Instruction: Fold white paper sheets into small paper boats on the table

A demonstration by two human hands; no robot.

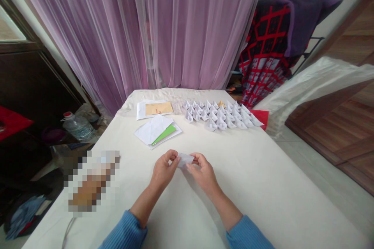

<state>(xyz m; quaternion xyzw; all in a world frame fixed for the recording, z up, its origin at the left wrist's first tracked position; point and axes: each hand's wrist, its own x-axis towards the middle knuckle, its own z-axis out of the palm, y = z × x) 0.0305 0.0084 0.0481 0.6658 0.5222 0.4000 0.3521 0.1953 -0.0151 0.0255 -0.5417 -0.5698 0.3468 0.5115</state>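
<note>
The left hand [164, 170] pinches one end of a small folded white paper [184, 160] between thumb and fingers, and the right hand [205, 173] grips the other end — nearer the person than the paper stack [143, 132] and to its right. Farther to the right of that stack stand rows of boat-like folded papers [213, 115], mostly white; just beyond it, a brown envelope [153, 109] lies on white paper [141, 109].

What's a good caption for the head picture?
Left hand and right hand hold white paper; folded shapes stand in rows beyond.
</note>
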